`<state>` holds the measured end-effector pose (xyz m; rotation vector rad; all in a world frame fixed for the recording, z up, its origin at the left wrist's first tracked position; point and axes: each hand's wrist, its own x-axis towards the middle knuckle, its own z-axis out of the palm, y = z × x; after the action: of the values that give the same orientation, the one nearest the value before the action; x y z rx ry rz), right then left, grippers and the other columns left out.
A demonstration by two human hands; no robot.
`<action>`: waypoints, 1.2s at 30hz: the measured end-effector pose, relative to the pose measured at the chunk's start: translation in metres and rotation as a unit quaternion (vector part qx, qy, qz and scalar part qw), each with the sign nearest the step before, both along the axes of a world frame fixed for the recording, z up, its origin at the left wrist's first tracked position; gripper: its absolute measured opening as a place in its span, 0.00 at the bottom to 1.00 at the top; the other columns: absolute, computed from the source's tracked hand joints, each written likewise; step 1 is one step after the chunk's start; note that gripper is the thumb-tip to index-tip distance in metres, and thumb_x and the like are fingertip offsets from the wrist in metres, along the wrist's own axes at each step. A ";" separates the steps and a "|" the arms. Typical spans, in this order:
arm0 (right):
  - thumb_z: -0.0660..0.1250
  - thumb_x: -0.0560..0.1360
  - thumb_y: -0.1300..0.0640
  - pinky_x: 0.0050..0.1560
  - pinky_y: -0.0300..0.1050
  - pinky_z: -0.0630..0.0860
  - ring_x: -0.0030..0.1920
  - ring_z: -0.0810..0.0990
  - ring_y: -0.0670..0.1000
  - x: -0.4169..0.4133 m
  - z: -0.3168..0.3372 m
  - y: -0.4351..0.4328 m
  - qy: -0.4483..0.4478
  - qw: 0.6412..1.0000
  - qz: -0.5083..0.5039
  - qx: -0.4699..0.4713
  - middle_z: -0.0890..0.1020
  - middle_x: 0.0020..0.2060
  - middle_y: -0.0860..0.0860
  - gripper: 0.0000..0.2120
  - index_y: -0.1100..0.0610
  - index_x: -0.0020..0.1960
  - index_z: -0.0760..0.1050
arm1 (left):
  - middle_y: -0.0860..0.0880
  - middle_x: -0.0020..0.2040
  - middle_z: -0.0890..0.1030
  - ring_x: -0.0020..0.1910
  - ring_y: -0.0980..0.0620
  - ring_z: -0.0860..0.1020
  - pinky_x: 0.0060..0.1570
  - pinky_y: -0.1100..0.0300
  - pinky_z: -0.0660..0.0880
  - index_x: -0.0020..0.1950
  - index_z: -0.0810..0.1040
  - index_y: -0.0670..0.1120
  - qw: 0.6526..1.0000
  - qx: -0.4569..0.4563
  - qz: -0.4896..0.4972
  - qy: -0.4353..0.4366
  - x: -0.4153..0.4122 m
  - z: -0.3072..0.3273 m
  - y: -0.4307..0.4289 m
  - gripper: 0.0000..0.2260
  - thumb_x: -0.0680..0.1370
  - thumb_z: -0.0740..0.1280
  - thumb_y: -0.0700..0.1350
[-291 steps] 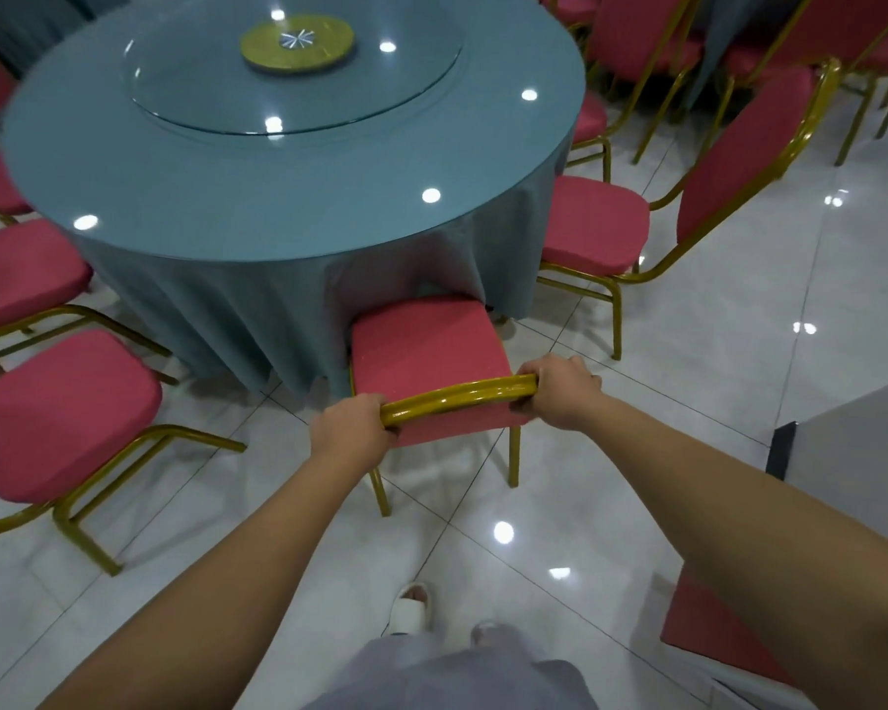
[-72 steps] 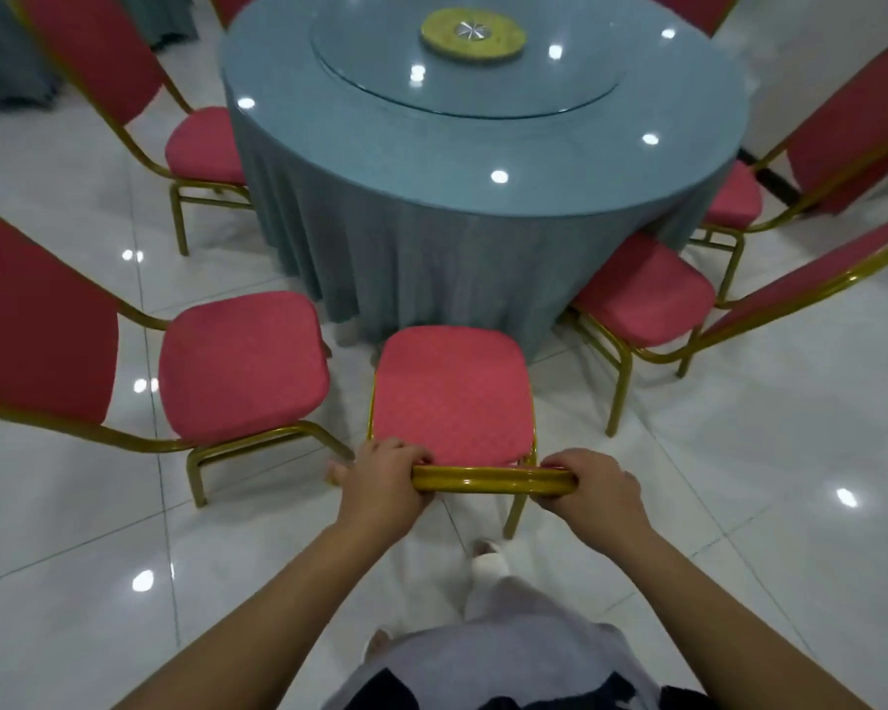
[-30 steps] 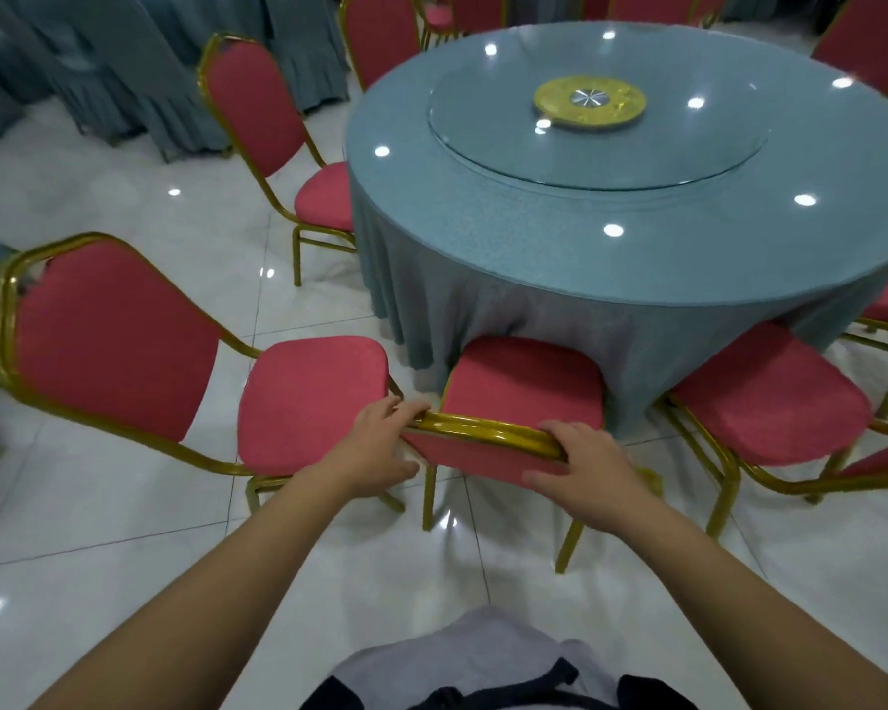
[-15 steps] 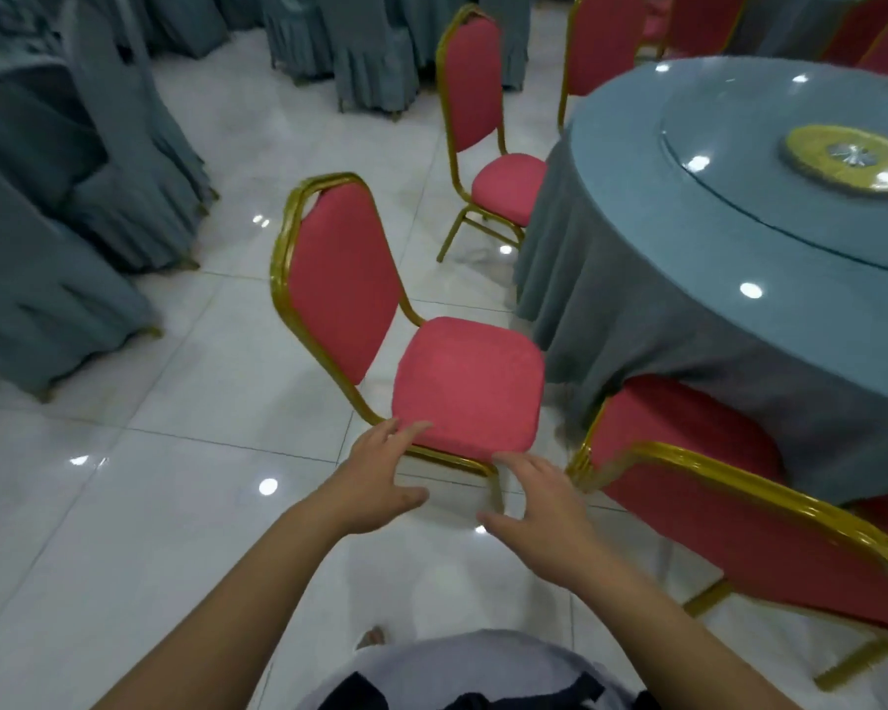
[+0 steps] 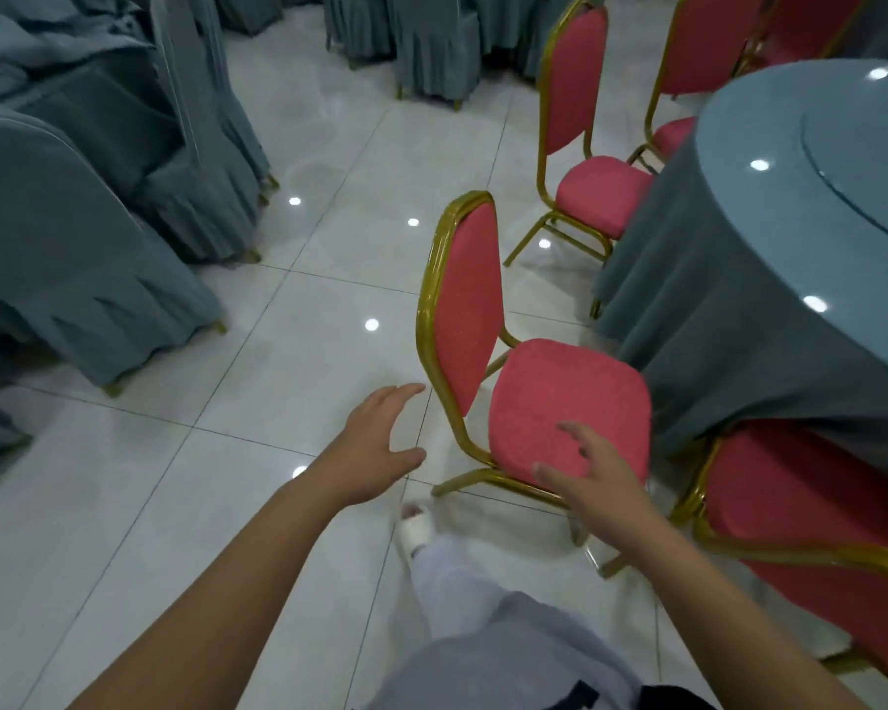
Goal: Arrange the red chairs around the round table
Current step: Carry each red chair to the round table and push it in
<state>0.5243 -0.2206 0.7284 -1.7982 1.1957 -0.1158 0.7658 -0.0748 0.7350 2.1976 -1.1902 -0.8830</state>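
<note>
1. Head view, hands: both are empty, with the fingers spread and loosely bent. The left hand (image 5: 375, 443) hovers just beside the lower gold frame of the nearest red chair (image 5: 565, 402), apparently not touching it. The right hand (image 5: 601, 479) overlaps the near edge of the seat; I cannot tell whether it touches.

2. Head view, the task's things: this chair stands on the tiled floor (image 5: 226, 402), its backrest (image 5: 465, 310) turned away from the round table (image 5: 739, 197) and its seat towards it. The seat's far edge lies near the hanging tablecloth (image 5: 688, 320) but not under it. A tucked chair (image 5: 811, 515) at lower right has its seat partly beneath the cloth. A farther chair (image 5: 601, 194) has its seat close against the drape.

3. Head view, why the hands sit so: one hand on each side of the chair looks like preparation for a two-handed hold. I judge the aim is to square the chair up and push it in to match its neighbours.

4. Head view, surroundings: grey-blue covered chairs (image 5: 73, 222) crowd the left side, leaving a floor lane between them and the table. One white-shoed foot (image 5: 416, 525) is just beside the chair's near leg.
</note>
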 end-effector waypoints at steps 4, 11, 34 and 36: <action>0.73 0.74 0.48 0.36 0.30 0.74 0.52 0.75 0.41 0.073 -0.015 -0.037 -0.034 0.999 -0.024 0.002 0.68 0.72 0.48 0.34 0.47 0.76 0.63 | 0.55 0.79 0.57 0.76 0.50 0.58 0.72 0.49 0.62 0.76 0.55 0.65 0.999 0.001 -0.021 -0.026 0.067 -0.007 -0.047 0.34 0.77 0.70 0.51; 0.76 0.70 0.44 0.50 0.35 0.75 0.60 0.72 0.38 0.217 -0.016 -0.107 -0.125 0.987 -0.069 0.074 0.69 0.65 0.36 0.43 0.42 0.78 0.56 | 0.53 0.80 0.53 0.78 0.47 0.53 0.73 0.49 0.59 0.78 0.52 0.63 0.993 0.039 -0.095 -0.061 0.183 0.016 -0.166 0.36 0.78 0.69 0.48; 0.65 0.69 0.55 0.39 0.44 0.76 0.42 0.80 0.50 0.374 -0.038 -0.112 0.114 0.887 -0.446 0.042 0.82 0.44 0.44 0.26 0.35 0.65 0.71 | 0.54 0.54 0.77 0.60 0.49 0.73 0.66 0.46 0.65 0.55 0.77 0.57 0.732 -0.053 -0.609 -0.299 0.280 -0.034 -0.493 0.12 0.74 0.71 0.46; 0.63 0.69 0.54 0.39 0.45 0.77 0.38 0.78 0.50 0.384 -0.042 -0.095 0.182 0.842 -0.508 0.017 0.79 0.35 0.44 0.15 0.40 0.52 0.77 | 0.55 0.49 0.75 0.55 0.49 0.75 0.64 0.47 0.67 0.51 0.77 0.58 0.735 -0.076 -0.611 -0.283 0.284 -0.038 -0.495 0.08 0.74 0.73 0.49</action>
<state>0.9081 -0.3159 0.6864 -0.9843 2.3147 -0.3631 1.0501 -0.5696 0.6965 1.3207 -3.0001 -0.4159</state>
